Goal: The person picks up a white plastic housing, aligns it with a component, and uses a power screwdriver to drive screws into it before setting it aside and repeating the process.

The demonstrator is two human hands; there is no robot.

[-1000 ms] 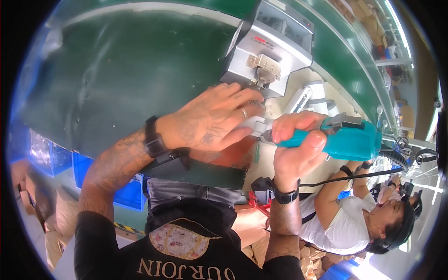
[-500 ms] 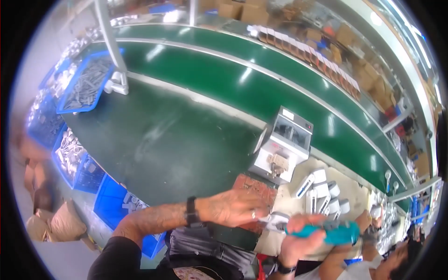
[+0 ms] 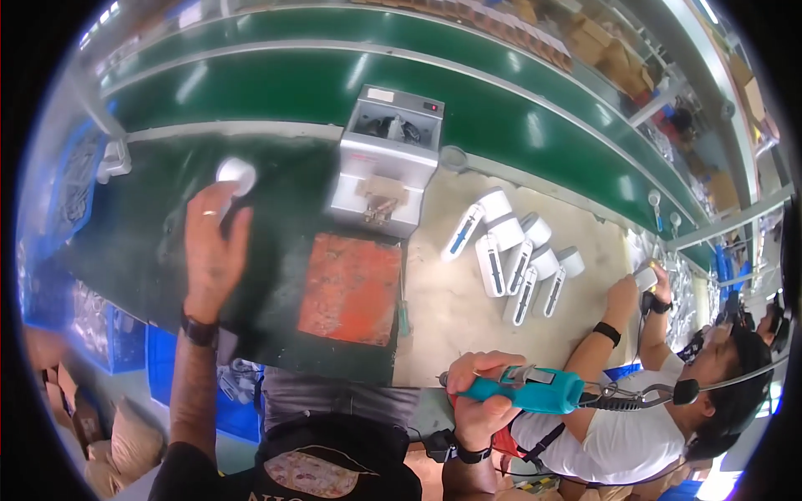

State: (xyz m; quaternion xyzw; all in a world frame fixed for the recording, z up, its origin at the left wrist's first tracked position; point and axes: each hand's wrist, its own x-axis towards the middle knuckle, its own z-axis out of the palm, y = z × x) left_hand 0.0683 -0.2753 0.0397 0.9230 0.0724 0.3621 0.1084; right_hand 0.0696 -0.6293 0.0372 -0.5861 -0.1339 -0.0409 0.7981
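My left hand point(image 3: 213, 242) reaches out over the dark green table on the left. Its fingers are closed around the handle part of a white handheld device with a round head point(image 3: 236, 174). The thumb lies along the near side, and the fingers hide most of the handle. My right hand point(image 3: 478, 399) wraps around a teal electric screwdriver point(image 3: 543, 391), held level near the table's front edge. The driver's tip points left, and its cable runs off to the right.
Several white devices with slotted handles point(image 3: 524, 267) lie on a beige sheet point(image 3: 447, 334). A grey screw feeder point(image 3: 388, 159) stands behind a red mat point(image 3: 351, 288). Beside the mat lies a small green-handled screwdriver point(image 3: 403, 317). On the right, a co-worker point(image 3: 626, 401) handles a white part.
My left hand has swung from the red mat to the far left with the white device. My right hand has drawn the screwdriver back left and nearer. The view has shifted right.
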